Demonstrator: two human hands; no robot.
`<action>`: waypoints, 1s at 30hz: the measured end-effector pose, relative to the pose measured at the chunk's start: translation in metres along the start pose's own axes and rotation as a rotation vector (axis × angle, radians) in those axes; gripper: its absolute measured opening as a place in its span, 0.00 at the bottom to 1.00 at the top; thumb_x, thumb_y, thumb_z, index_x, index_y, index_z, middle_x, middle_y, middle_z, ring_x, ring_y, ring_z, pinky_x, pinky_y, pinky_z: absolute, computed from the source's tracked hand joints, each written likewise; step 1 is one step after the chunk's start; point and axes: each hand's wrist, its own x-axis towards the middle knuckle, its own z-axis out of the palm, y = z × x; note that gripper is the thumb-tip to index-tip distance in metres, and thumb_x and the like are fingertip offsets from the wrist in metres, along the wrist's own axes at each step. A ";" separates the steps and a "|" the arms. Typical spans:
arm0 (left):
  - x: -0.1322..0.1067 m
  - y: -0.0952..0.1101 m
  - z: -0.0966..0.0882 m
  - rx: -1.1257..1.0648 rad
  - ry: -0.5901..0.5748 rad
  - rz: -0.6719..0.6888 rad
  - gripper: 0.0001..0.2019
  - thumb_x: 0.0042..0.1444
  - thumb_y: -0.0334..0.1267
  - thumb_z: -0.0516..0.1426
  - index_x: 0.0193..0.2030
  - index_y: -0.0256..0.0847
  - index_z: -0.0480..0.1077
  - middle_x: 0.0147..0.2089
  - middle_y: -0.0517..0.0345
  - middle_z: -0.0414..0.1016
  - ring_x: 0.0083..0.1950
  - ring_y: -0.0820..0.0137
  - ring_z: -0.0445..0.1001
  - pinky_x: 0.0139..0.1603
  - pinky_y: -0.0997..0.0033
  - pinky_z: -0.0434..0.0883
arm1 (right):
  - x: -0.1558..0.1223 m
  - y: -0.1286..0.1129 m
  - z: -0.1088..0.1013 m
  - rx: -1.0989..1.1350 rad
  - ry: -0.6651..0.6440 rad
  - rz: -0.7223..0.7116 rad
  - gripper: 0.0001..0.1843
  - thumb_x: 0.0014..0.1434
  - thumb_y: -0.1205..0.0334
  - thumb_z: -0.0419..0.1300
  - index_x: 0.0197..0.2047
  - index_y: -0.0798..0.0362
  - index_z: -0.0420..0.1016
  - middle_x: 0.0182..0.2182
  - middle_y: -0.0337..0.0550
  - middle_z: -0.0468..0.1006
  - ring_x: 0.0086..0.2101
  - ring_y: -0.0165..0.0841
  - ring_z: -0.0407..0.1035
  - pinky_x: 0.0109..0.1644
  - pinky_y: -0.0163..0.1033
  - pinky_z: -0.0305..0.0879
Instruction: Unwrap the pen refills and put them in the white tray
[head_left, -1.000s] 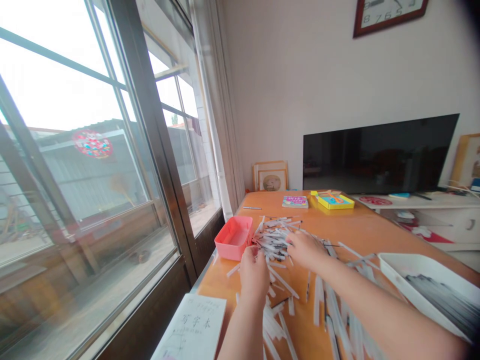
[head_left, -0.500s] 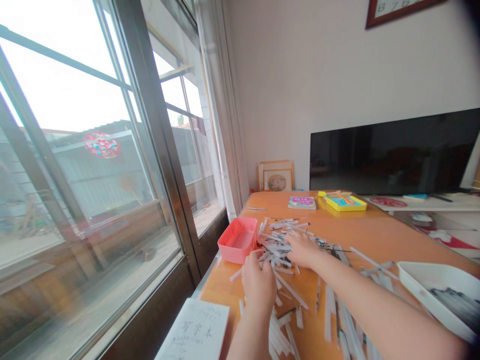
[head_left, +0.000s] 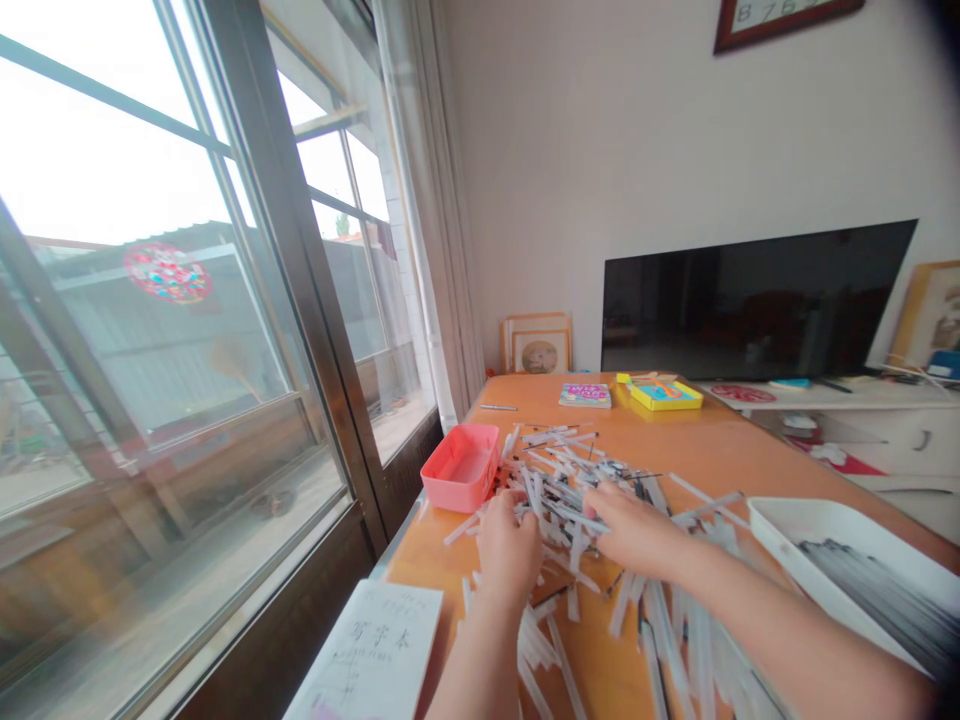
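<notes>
A loose pile of white translucent plastic strips (head_left: 551,470), mixed with thin dark pen-like sticks, spreads over the orange table. My left hand (head_left: 508,545) rests at the near left edge of this pile, thumb and fingers apart, with nothing visibly held. Its fingertips are partly hidden. Opposite it, my right hand (head_left: 630,525) reaches into the pile from the right. Its fingers are closed around a white strip (head_left: 589,520). Just beyond my left hand stands a pink plastic box (head_left: 461,490). A white tray (head_left: 772,515) at the right holds a bundle of thin dark sticks (head_left: 885,590).
A white notebook (head_left: 375,650) lies at the near left edge of the table (head_left: 525,395). Toward the back are a pen (head_left: 499,407), a small purple book (head_left: 585,395) and a yellow box (head_left: 667,402). Glass windows (head_left: 187,350) line the left; a television (head_left: 750,300) stands behind.
The view has turned slightly right. My right hand has drawn back toward me within the pile, and some strips have shifted between my hands.
</notes>
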 end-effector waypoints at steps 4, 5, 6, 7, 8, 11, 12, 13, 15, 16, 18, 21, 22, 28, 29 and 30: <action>-0.009 0.006 0.000 0.406 -0.167 0.273 0.17 0.53 0.32 0.57 0.48 0.49 0.77 0.54 0.51 0.77 0.58 0.55 0.69 0.61 0.57 0.61 | -0.024 0.006 0.000 0.079 0.008 -0.048 0.20 0.44 0.76 0.54 0.40 0.49 0.68 0.43 0.41 0.70 0.44 0.37 0.67 0.45 0.36 0.55; -0.011 0.007 -0.001 0.463 -0.208 0.306 0.18 0.53 0.32 0.57 0.50 0.51 0.77 0.55 0.52 0.76 0.60 0.55 0.68 0.61 0.57 0.61 | -0.029 0.007 -0.001 0.089 0.005 -0.054 0.19 0.43 0.76 0.53 0.39 0.49 0.68 0.42 0.41 0.70 0.44 0.36 0.67 0.46 0.36 0.55; -0.013 0.009 -0.001 0.514 -0.251 0.331 0.19 0.52 0.31 0.57 0.50 0.52 0.77 0.57 0.54 0.75 0.62 0.55 0.67 0.63 0.57 0.60 | -0.035 0.007 -0.003 0.096 -0.001 -0.061 0.19 0.43 0.76 0.53 0.39 0.49 0.67 0.42 0.41 0.70 0.44 0.36 0.67 0.46 0.36 0.55; -0.015 0.010 -0.001 0.560 -0.295 0.350 0.20 0.52 0.31 0.57 0.50 0.54 0.77 0.59 0.56 0.75 0.63 0.55 0.65 0.64 0.56 0.59 | -0.040 0.007 -0.005 0.101 -0.008 -0.066 0.19 0.43 0.76 0.53 0.38 0.49 0.67 0.42 0.41 0.70 0.44 0.36 0.66 0.46 0.36 0.55; -0.017 0.011 -0.001 0.600 -0.333 0.361 0.21 0.51 0.30 0.57 0.50 0.55 0.78 0.60 0.57 0.74 0.65 0.54 0.64 0.66 0.55 0.57 | -0.044 0.007 -0.008 0.104 -0.015 -0.070 0.18 0.43 0.76 0.53 0.38 0.49 0.67 0.42 0.41 0.70 0.44 0.36 0.66 0.45 0.36 0.55; -0.020 0.014 -0.002 0.668 -0.396 0.355 0.21 0.50 0.29 0.56 0.48 0.55 0.79 0.63 0.58 0.72 0.67 0.52 0.62 0.68 0.51 0.54 | -0.057 0.007 -0.015 0.124 -0.037 -0.090 0.15 0.45 0.73 0.56 0.37 0.49 0.69 0.41 0.41 0.71 0.43 0.37 0.66 0.46 0.37 0.57; -0.020 0.015 -0.002 0.674 -0.398 0.354 0.21 0.50 0.29 0.56 0.47 0.54 0.80 0.63 0.57 0.72 0.66 0.52 0.62 0.67 0.51 0.54 | -0.060 0.007 -0.018 0.139 -0.049 -0.097 0.12 0.47 0.70 0.58 0.36 0.49 0.69 0.41 0.41 0.71 0.43 0.38 0.66 0.46 0.37 0.57; -0.020 0.015 -0.003 0.677 -0.398 0.357 0.20 0.50 0.29 0.56 0.45 0.53 0.80 0.62 0.56 0.72 0.65 0.52 0.63 0.67 0.51 0.55 | -0.062 0.007 -0.020 0.160 -0.059 -0.104 0.09 0.49 0.67 0.60 0.36 0.49 0.70 0.41 0.41 0.72 0.44 0.38 0.66 0.47 0.38 0.58; -0.020 0.015 -0.004 0.674 -0.392 0.372 0.18 0.50 0.29 0.56 0.42 0.51 0.81 0.61 0.55 0.73 0.63 0.52 0.66 0.65 0.53 0.58 | -0.063 0.009 -0.025 0.204 -0.064 -0.108 0.04 0.53 0.61 0.61 0.34 0.49 0.71 0.40 0.42 0.73 0.44 0.38 0.67 0.48 0.38 0.58; -0.019 0.015 -0.004 0.670 -0.389 0.381 0.17 0.49 0.28 0.56 0.40 0.50 0.81 0.59 0.54 0.74 0.61 0.53 0.67 0.64 0.54 0.59 | -0.062 0.010 -0.027 0.216 -0.051 -0.098 0.03 0.55 0.60 0.60 0.32 0.50 0.72 0.39 0.42 0.74 0.43 0.37 0.68 0.47 0.37 0.59; -0.018 0.014 -0.005 0.659 -0.375 0.397 0.16 0.48 0.27 0.56 0.37 0.49 0.80 0.56 0.53 0.76 0.58 0.54 0.69 0.62 0.56 0.61 | -0.056 0.014 -0.030 0.212 -0.016 -0.046 0.04 0.56 0.62 0.57 0.31 0.50 0.72 0.36 0.41 0.75 0.40 0.35 0.68 0.44 0.36 0.59; -0.017 0.012 -0.006 0.666 -0.338 0.415 0.15 0.48 0.26 0.55 0.35 0.47 0.79 0.49 0.50 0.77 0.53 0.55 0.71 0.57 0.58 0.64 | -0.045 0.017 -0.031 0.143 0.023 0.107 0.06 0.56 0.65 0.55 0.30 0.50 0.73 0.32 0.39 0.76 0.34 0.32 0.68 0.36 0.35 0.55; -0.017 0.012 -0.006 0.675 -0.325 0.410 0.14 0.48 0.25 0.55 0.34 0.47 0.79 0.47 0.49 0.77 0.51 0.54 0.71 0.55 0.58 0.64 | -0.041 0.018 -0.030 0.121 0.026 0.150 0.06 0.56 0.65 0.55 0.30 0.50 0.73 0.31 0.38 0.77 0.32 0.32 0.68 0.34 0.35 0.54; -0.018 0.016 -0.008 0.660 -0.231 0.347 0.10 0.49 0.26 0.57 0.31 0.45 0.78 0.41 0.48 0.75 0.49 0.52 0.71 0.55 0.54 0.62 | -0.028 0.012 -0.019 0.058 -0.001 0.249 0.03 0.52 0.62 0.60 0.29 0.48 0.75 0.27 0.37 0.77 0.29 0.32 0.69 0.31 0.35 0.48; -0.018 0.016 -0.008 0.657 -0.218 0.342 0.10 0.49 0.26 0.58 0.31 0.45 0.77 0.41 0.48 0.75 0.49 0.52 0.71 0.56 0.54 0.61 | -0.027 0.011 -0.017 0.046 -0.003 0.260 0.02 0.51 0.61 0.61 0.28 0.48 0.75 0.27 0.38 0.78 0.29 0.33 0.69 0.31 0.35 0.48; -0.018 0.017 -0.008 0.660 -0.210 0.342 0.09 0.50 0.27 0.58 0.30 0.44 0.77 0.41 0.48 0.75 0.49 0.52 0.70 0.56 0.53 0.61 | -0.027 0.010 -0.015 0.035 -0.002 0.270 0.02 0.51 0.61 0.61 0.28 0.48 0.75 0.27 0.38 0.78 0.29 0.34 0.69 0.31 0.36 0.48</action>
